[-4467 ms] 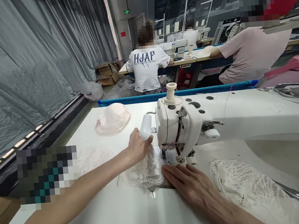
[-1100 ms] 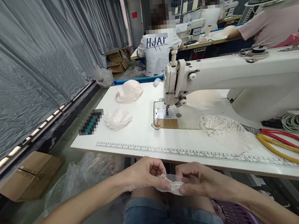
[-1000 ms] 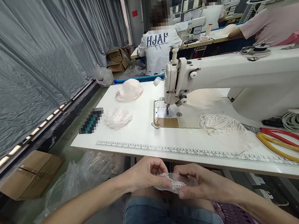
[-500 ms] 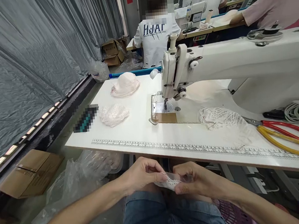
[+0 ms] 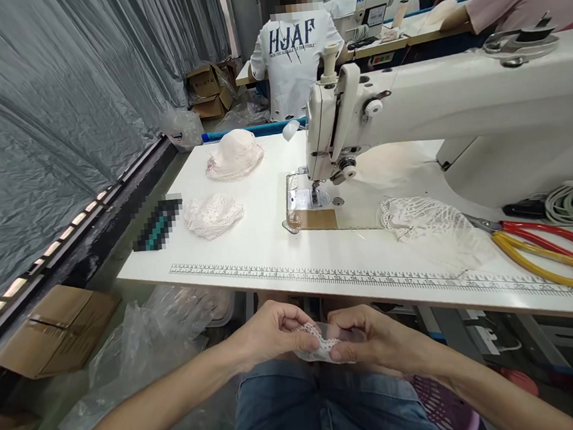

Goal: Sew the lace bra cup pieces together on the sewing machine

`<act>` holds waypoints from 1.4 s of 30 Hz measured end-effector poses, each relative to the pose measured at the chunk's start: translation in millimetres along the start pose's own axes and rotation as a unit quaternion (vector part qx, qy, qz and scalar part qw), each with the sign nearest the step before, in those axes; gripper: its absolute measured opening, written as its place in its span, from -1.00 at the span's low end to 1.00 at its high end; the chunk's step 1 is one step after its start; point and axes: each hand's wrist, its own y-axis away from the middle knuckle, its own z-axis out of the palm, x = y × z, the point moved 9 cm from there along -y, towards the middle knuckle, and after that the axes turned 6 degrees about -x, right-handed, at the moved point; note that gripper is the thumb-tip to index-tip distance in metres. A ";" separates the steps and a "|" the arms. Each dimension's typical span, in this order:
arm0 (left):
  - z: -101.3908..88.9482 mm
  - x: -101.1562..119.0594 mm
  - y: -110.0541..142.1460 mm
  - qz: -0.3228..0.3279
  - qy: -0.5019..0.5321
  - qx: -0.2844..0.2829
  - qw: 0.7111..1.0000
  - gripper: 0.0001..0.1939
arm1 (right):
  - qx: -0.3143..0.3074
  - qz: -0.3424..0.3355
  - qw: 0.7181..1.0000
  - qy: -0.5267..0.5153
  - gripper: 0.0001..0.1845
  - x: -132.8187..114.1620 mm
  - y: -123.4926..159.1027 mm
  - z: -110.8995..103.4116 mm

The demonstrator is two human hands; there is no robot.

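Over my lap, in front of the table edge, both hands pinch a small piece of white lace fabric. My left hand has thumb and fingers closed on its left side. My right hand grips the right side, where the material looks sheer. On the table lie a white lace piece and, behind it, a pale pink moulded cup. Another white lace piece rests right of the needle plate. The sewing machine stands beyond my hands, its presser foot over the plate.
Scissors with red and yellow handles lie at the table's right. A printed ruler runs along the front edge. Plastic bags and a cardboard box sit on the floor at left. A person in a white shirt sits ahead.
My hands stay on the lace piece, which has bunched slightly as they come a little closer together. The view has tipped down a little, so the table appears higher.
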 end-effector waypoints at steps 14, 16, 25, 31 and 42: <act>-12.7 -5.8 6.5 -0.028 0.062 -0.001 0.998 -0.72 | -0.060 -0.006 0.998 -0.027 -0.73 9.6 8.8 2.1; -14.7 -7.4 6.0 -0.022 0.069 0.005 0.997 -0.72 | -0.059 -0.004 0.998 -0.031 -0.73 10.4 9.2 1.6; -18.2 -10.3 2.4 -0.009 0.067 0.021 0.997 -0.72 | -0.042 -0.006 0.997 -0.063 -0.67 10.5 2.6 4.4; -19.6 -12.7 4.6 -0.014 0.018 0.041 0.999 -0.69 | -0.027 -0.018 0.998 -0.047 -0.67 13.8 0.6 3.6; -8.2 -17.4 2.2 -0.013 -0.010 -0.006 1.000 -0.63 | -0.007 0.010 0.995 -0.096 -0.64 25.9 7.2 5.3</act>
